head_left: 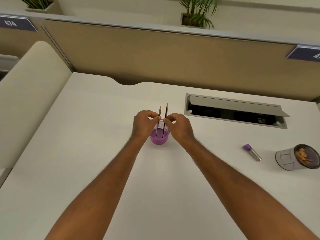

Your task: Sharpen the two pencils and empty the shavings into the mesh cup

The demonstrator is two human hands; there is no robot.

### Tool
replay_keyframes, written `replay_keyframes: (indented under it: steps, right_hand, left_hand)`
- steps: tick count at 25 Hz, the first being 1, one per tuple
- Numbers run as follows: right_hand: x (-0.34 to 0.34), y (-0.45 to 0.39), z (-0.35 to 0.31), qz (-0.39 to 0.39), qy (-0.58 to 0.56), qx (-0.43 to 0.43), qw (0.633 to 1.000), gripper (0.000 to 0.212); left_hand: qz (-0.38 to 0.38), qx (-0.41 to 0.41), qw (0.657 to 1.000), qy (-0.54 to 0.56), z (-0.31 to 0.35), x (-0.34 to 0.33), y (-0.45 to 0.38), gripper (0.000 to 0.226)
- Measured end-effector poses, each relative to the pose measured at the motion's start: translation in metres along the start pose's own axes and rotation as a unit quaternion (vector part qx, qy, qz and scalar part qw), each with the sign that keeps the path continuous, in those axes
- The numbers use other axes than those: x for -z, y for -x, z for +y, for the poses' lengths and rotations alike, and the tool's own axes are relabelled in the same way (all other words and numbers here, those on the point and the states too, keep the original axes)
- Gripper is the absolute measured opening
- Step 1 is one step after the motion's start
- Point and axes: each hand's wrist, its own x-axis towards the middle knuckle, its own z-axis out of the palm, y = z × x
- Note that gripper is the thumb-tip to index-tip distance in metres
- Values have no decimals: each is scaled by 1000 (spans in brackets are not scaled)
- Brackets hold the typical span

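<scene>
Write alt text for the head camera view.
Two hands, left hand and right hand, each pinch a sharpened pencil standing point-up in a purple cup on a white desk. To the right lie a sharpener and a grey mesh cup holding shavings.

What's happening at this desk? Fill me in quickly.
A person is handling two sharpened pencils standing tips up in a purple cup. The left hand pinches the left pencil, and the right hand pinches the right pencil. On the right of the desk lie a purple-capped sharpener and a grey mesh cup holding shavings.
</scene>
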Motion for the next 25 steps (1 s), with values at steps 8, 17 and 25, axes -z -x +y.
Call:
replay_keyframes:
  steps: [8,17,25]
  right_hand:
    - [0,-1,4,-22,12,-27,999,17]
    - [2,2,-3,-7,15,-32,999,8]
    - [33,24,14,25,60,-17,998,18]
  left_hand:
    - [-17,15,999,-23,-15,-12,-4,6]
    - [-11,17,1000,-11,-15,-11,2,4]
    - [47,-75,989,-114,3,-3,33,19]
